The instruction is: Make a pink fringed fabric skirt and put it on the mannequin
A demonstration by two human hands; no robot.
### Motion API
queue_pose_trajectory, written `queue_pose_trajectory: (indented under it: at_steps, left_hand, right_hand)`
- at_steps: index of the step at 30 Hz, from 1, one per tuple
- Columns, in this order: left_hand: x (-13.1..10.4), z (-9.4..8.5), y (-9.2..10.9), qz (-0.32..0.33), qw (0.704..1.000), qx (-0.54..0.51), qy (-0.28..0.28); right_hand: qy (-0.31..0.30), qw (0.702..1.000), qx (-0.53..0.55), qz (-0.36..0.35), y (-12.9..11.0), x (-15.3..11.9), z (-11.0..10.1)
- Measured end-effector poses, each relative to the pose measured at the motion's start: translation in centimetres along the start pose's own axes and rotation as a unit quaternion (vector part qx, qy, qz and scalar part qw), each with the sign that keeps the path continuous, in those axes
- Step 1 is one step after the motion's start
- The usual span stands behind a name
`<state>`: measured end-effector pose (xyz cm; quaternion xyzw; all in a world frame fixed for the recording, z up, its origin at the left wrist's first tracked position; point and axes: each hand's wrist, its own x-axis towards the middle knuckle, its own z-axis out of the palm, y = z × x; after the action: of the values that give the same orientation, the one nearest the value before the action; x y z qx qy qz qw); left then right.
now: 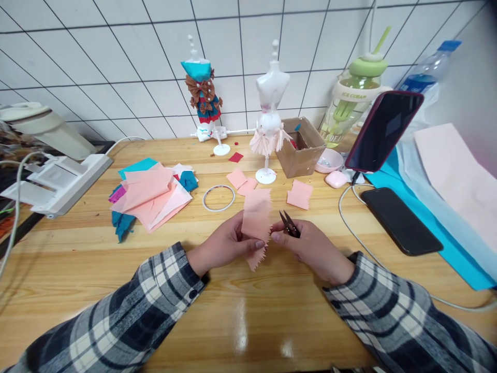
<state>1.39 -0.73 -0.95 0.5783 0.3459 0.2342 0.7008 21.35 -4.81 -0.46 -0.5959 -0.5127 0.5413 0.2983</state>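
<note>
Nearest me, my plaid sleeves (pixel 163 290) reach in from 7 and 5 o'clock. Between them, my left hand (pixel 221 246) pinches a peach strip (pixel 257 207); its right edge is notched, its left looks plain, so I judge only one side shaped. My right hand (pixel 318 254) grasps dark snips (pixel 294 231), blades parted. From the strip, a notched piece (pixel 301 196) lies at 2, a ring (pixel 218 210) at 10. At 12, the white form (pixel 273 85) has pink frills (pixel 266 141) below, its torso bare.

white tiled wall (pixel 128 67), glossy wooden table (pixel 217 321)
</note>
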Motion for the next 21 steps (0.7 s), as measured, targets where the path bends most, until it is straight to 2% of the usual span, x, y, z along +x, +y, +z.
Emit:
queue_pose_trajectory:
  at_steps: [8, 14, 18, 21]
  left_hand:
    - [0.08, 0.05, -0.65, 0.017, 1.000, 0.025, -0.004]
    - [-0.24, 0.47, -0.29, 0.042, 0.998, -0.036, -0.037]
    - [0.11, 0.56, -0.64, 0.085, 0.996, -0.019, 0.016]
    - [0.51, 0.50, -1.00, 0.090, 0.994, -0.013, 0.057]
  right_hand:
    - [0.011, 1.000, 0.011, 0.001, -0.05, -0.16, 0.14]
    - [0.011, 1.000, -0.020, -0.014, -0.01, 0.03, 0.17]
    - [0.011, 0.998, -0.061, -0.031, -0.05, 0.14, 0.23]
    - [0.020, 0.997, -0.072, -0.027, -0.16, 0.05, 0.25]
